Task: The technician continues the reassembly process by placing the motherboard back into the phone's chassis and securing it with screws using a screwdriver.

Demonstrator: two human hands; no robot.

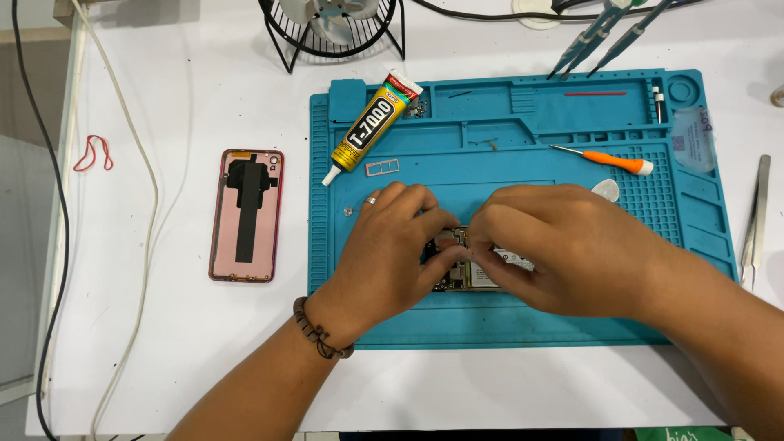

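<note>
An opened phone body (472, 273) lies on the teal repair mat (506, 322), mostly hidden under both hands. My left hand (392, 253), with a ring and a bead bracelet, curls over the phone's left end and pinches at its upper part. My right hand (563, 249) covers the phone's right side, fingertips pressed against the same spot. What the fingertips grip is too small to tell. The phone's pink back cover (247, 214) lies inside-up on the white table, left of the mat.
A yellow glue tube (371, 124) and a small metal card tray (382, 167) lie on the mat's upper left. An orange-handled screwdriver (608, 160) and a white pick (606, 190) sit to the right. Tweezers (756, 216), a small fan (335, 28), cables and a red rubber band (92, 153) surround the mat.
</note>
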